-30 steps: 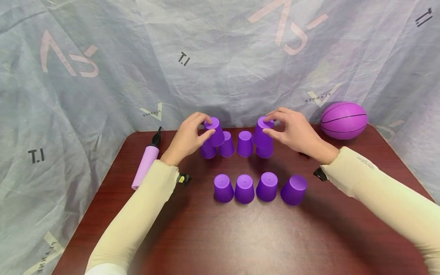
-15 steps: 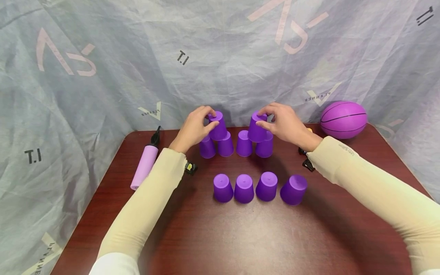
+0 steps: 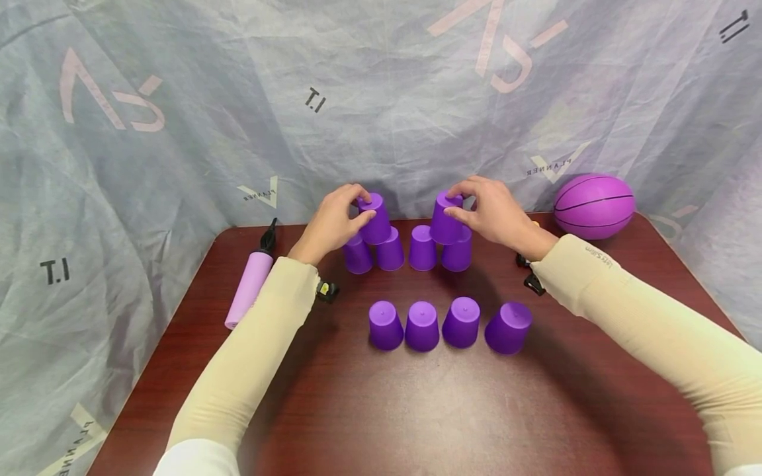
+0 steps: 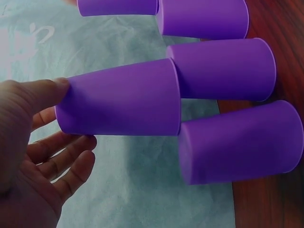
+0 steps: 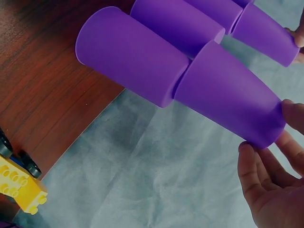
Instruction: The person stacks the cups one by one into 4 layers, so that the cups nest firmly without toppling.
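Note:
In the head view my left hand [image 3: 336, 221] pinches an upside-down purple cup [image 3: 375, 221] near its closed end. That cup straddles two purple cups at the back left, its rim on their tops, as the left wrist view shows with the held cup [image 4: 121, 99] and the lower cup [image 4: 242, 147]. My right hand [image 3: 494, 211] likewise pinches a purple cup [image 3: 446, 221] over the back right pair, whose inner cup [image 3: 423, 248] shows fully. In the right wrist view the held cup [image 5: 232, 95] bridges the pair, its rim at their bases.
Several more upside-down purple cups, one of them a cup [image 3: 422, 327], stand in a front row on the brown table [image 3: 440, 416]. A pink hand pump [image 3: 250, 287] lies left; a purple basketball [image 3: 595, 207] sits back right. A yellow toy-brick piece [image 5: 21, 185] is beside the right hand.
Both hands have brought their cups inward, from over the outer back cups to over the gaps between the pairs. In the last half second they have barely moved.

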Motion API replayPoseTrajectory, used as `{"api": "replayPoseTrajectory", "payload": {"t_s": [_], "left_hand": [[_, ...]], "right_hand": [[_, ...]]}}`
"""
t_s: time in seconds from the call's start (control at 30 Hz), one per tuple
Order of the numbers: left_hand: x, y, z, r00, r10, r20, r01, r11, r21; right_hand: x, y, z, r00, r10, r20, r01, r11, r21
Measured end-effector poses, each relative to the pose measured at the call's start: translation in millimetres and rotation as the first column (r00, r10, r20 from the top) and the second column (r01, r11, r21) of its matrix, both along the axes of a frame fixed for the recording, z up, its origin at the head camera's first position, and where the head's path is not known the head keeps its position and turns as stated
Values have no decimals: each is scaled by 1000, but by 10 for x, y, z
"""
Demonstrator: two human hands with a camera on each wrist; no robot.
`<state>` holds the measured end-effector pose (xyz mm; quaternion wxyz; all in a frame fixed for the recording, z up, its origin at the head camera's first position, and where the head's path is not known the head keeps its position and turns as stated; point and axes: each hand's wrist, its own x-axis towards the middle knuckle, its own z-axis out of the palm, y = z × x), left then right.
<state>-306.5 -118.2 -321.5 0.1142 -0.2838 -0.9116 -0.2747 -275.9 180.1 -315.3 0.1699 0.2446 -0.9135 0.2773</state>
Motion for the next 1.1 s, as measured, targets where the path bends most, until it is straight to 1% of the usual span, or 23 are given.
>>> {"api": "replayPoseTrajectory", "payload": {"t_s": [0.27,0.47,0.53,0.63,0.73,0.83,0.9,0.93,1.0,1.03,1.1], "left_hand": [[14,-42,11,1000,12,1,-12,1000,3],[14,-57,3,1000,9,-8,-9,1000,13],[11,-63,-8,1000,12,-9,-12,1000,12],[10,-69,-26,1000,13,-10,-13,1000,17],[10,-74,-38,1000,8,-12,-7,1000,31],[11,-81,-44,1000,10,-9,-9,999,45],[12,-89,-48,1000,18,-2,-18,998,54],[13,-94,-50,1000,25,-1,-24,998,57],[17,-106,-53,999,31,6,-32,997,67],[18,-113,-56,999,33,8,-33,997,73],[19,-124,-62,999,33,9,-34,996,81]], "right_hand": [[-24,-8,-14,1000,12,-11,-13,1000,-14],[-31,-23,-17,1000,13,13,-13,1000,-15],[-27,-22,-20,1000,13,9,-13,1000,-13],[-13,-14,-33,999,24,-40,-25,999,-20],[35,-2,-47,990,49,-132,-56,997,-45],[130,-7,-60,969,105,-222,-124,990,-71],[223,-32,-69,952,175,-251,-195,979,-59],[275,-51,-77,942,221,-252,-239,970,-43],[393,-100,-101,919,322,-227,-327,945,12],[453,-128,-118,906,374,-198,-372,927,47],[576,-186,-160,881,459,-115,-446,887,124]]}}
